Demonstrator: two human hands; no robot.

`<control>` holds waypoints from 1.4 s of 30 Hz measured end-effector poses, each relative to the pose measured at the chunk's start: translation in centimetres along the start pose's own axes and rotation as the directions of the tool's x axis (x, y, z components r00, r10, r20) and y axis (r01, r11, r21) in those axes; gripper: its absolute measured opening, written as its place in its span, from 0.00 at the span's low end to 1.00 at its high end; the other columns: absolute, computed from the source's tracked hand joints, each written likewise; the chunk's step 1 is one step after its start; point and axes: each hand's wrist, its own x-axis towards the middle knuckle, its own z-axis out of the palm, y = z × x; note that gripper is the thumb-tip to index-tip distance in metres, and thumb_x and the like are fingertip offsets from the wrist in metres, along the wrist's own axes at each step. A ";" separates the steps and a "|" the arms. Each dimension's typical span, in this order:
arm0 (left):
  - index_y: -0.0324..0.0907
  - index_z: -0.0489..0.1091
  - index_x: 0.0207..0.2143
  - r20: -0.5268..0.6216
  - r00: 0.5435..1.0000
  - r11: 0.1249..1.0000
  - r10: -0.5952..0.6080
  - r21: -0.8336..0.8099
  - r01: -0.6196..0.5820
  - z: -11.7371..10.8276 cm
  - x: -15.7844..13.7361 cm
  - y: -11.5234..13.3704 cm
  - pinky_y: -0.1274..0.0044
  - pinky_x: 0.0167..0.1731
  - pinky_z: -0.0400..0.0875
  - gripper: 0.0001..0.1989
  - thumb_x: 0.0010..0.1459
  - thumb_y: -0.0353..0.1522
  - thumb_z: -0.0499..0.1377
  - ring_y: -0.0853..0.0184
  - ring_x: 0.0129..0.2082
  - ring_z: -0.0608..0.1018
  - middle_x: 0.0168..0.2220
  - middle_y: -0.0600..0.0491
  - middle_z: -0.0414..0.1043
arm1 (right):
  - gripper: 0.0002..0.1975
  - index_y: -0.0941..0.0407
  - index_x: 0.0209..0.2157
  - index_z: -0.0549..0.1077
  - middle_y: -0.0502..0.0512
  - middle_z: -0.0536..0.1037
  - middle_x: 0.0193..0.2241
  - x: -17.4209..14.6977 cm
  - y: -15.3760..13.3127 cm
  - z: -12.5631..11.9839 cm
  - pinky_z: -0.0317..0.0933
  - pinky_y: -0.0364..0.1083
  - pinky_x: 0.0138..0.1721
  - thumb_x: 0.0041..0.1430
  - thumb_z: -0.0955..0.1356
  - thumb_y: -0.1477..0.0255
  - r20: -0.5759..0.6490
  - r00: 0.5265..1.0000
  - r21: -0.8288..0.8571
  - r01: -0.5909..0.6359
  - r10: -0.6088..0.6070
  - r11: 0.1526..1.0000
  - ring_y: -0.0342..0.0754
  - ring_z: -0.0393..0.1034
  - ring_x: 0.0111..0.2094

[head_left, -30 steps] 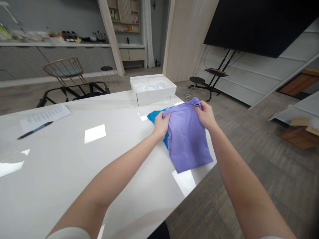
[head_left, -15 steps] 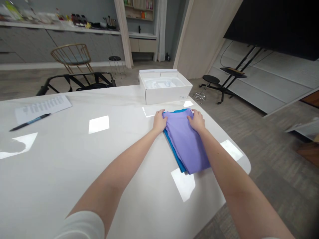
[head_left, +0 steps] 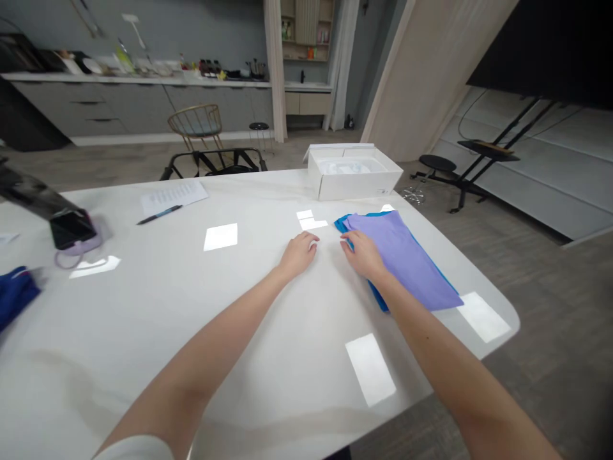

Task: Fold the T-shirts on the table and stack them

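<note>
Purple folded cloth (head_left: pixel 407 255), which looks like a garment, lies on the right of the white table, on top of a blue folded cloth (head_left: pixel 377 297) whose edges peek out at the left, top and right. My right hand (head_left: pixel 360 252) is over the left edge of the cloths, fingers loosely curved and apart, gripping nothing; whether it touches them I cannot tell. To the left, a gap away from the cloths, my left hand (head_left: pixel 299 252) is just above the tabletop, holding nothing, with its fingers slightly bent.
An open white box (head_left: pixel 354 185) stands at the table's far edge. Printed paper (head_left: pixel 175 197) and a pen (head_left: pixel 159 214) lie to the left. Farther left are a dark device on a lilac base (head_left: pixel 79 233) and dark blue cloth (head_left: pixel 16 291). Black chair (head_left: pixel 215 163) stands behind.
Both hands have let go of the purple cloth's upper corners and moved left of it. The view has turned left, bringing the dark device and dark blue cloth into sight.
</note>
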 end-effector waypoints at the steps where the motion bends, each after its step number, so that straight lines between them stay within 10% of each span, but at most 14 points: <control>1: 0.42 0.74 0.49 0.014 1.000 1.000 -0.004 0.025 0.004 -1.4 -1.6 -0.5 0.68 0.56 0.71 0.14 0.64 0.26 0.54 0.61 0.51 0.77 0.51 0.48 0.75 | 0.12 0.56 0.46 0.76 0.60 0.80 0.45 -0.2 -1.7 0.5 0.62 0.48 0.47 0.69 0.63 0.69 0.045 0.999 0.046 0.023 -0.025 0.999 0.53 0.73 0.45; 9: 0.42 0.76 0.47 0.110 0.987 0.943 -0.120 0.322 0.079 -11.9 -15.2 -5.4 0.71 0.51 0.72 0.15 0.66 0.26 0.51 0.62 0.47 0.77 0.45 0.48 0.77 | 0.10 0.52 0.43 0.78 0.50 0.80 0.29 -2.2 -17.6 6.1 0.54 0.43 0.33 0.69 0.64 0.68 0.346 0.928 0.176 0.078 -0.136 0.981 0.47 0.72 0.30; 17: 0.44 0.75 0.46 -0.048 0.939 0.797 -0.340 0.516 0.315 -22.3 -27.3 -11.0 0.72 0.43 0.72 0.14 0.66 0.28 0.51 0.61 0.43 0.79 0.42 0.49 0.78 | 0.09 0.52 0.41 0.78 0.52 0.81 0.33 -2.1 -34.7 11.5 0.55 0.44 0.34 0.67 0.65 0.71 0.353 0.877 0.294 0.227 -0.326 0.929 0.48 0.72 0.33; 23: 0.45 0.75 0.46 -0.389 0.766 0.571 -0.512 0.511 0.642 -34.5 -35.4 -15.3 0.70 0.45 0.69 0.13 0.65 0.29 0.51 0.59 0.45 0.79 0.46 0.48 0.77 | 0.07 0.52 0.40 0.79 0.50 0.80 0.31 0.1 -50.0 17.4 0.60 0.44 0.38 0.64 0.68 0.70 0.323 0.831 0.578 0.206 -0.453 0.790 0.47 0.73 0.33; 30: 0.39 0.70 0.54 -0.683 0.414 0.185 -0.601 0.386 0.904 -43.6 -45.4 -20.0 0.61 0.50 0.66 0.17 0.67 0.35 0.52 0.47 0.54 0.73 0.53 0.38 0.72 | 0.12 0.51 0.48 0.77 0.49 0.78 0.34 -0.8 -65.4 22.5 0.64 0.46 0.43 0.63 0.70 0.67 0.282 0.785 0.775 0.152 -0.551 0.613 0.47 0.72 0.34; 35: 0.42 0.73 0.45 -0.687 0.420 0.217 -0.593 0.365 0.905 -44.1 -47.2 -20.3 0.63 0.50 0.65 0.14 0.69 0.34 0.48 0.52 0.52 0.73 0.50 0.42 0.74 | 0.10 0.53 0.46 0.76 0.51 0.75 0.34 -2.0 -68.3 22.6 0.63 0.47 0.45 0.62 0.69 0.71 0.262 0.808 0.750 0.173 -0.527 0.639 0.48 0.71 0.38; 42: 0.46 0.74 0.38 -0.720 0.576 0.542 -0.386 0.328 0.774 -41.4 -42.6 -15.6 0.65 0.50 0.64 0.12 0.70 0.33 0.50 0.55 0.49 0.73 0.44 0.47 0.77 | 0.19 0.52 0.54 0.72 0.53 0.76 0.41 -1.9 -61.2 19.1 0.66 0.49 0.44 0.62 0.69 0.65 0.206 0.833 0.778 0.178 -0.513 0.602 0.45 0.67 0.29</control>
